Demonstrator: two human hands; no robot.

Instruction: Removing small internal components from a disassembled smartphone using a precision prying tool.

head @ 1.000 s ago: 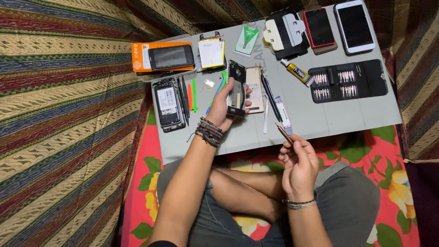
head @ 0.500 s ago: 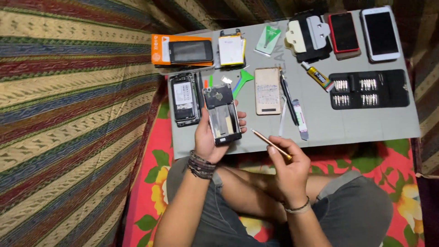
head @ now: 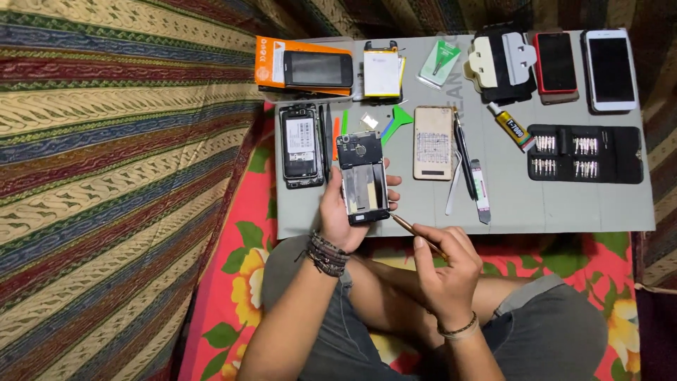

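An opened phone (head: 362, 178) with its back cover off sits upright in the left hand (head: 343, 215), fingers wrapped around its edges, above the near edge of the grey work mat (head: 564, 208). The right hand (head: 444, 268) pinches a thin brass-coloured tool (head: 407, 226) whose tip points at the phone's lower right corner. Just left of the phone lies another stripped phone body (head: 301, 146); to its right a beige back cover (head: 433, 142), a black pen-like tool (head: 463, 152) and tweezers (head: 453, 190). Behind stand an orange box (head: 271, 67) with a dark phone on it, a battery (head: 381, 72) and a green pry pick (head: 399, 120). Farther right are a glue tube (head: 513, 127), a black screwdriver bit case (head: 585, 153), a red phone (head: 556, 62) and a white phone (head: 610, 69)
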